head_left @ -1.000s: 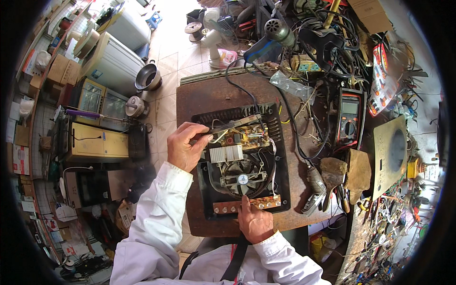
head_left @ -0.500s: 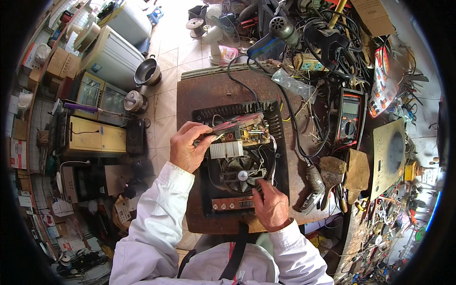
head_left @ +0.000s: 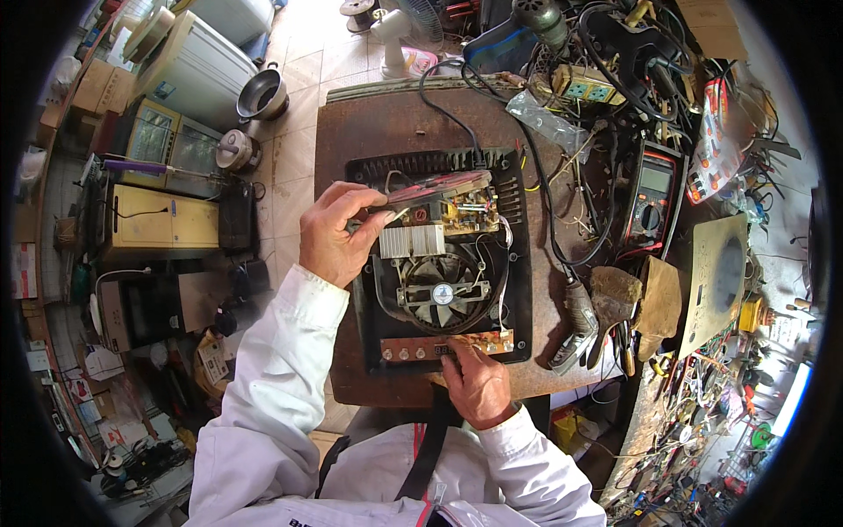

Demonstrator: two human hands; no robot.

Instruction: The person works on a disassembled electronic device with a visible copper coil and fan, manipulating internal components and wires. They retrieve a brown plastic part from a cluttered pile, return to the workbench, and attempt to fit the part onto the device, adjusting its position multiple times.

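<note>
Now the right hand (head_left: 479, 385) had moved from the fan (head_left: 443, 294) to the strip (head_left: 426, 344) in the casing (head_left: 519, 303), grip unclear — leaving the fan uncovered — while the left hand (head_left: 338, 233) pinched the disc (head_left: 439, 186) tilted above the board (head_left: 474, 216)

Beyond the red-edged multimeter (head_left: 652, 195) sits a socket strip (head_left: 587, 85); a crumpled clear bag (head_left: 549, 123) lies to the multimeter's left, and a metal pot (head_left: 262, 95) stands much farther left.

Display (head_left: 443, 350) partly hidden (right hand (head_left: 479, 386)), spool (head_left: 357, 10) cropped
</note>
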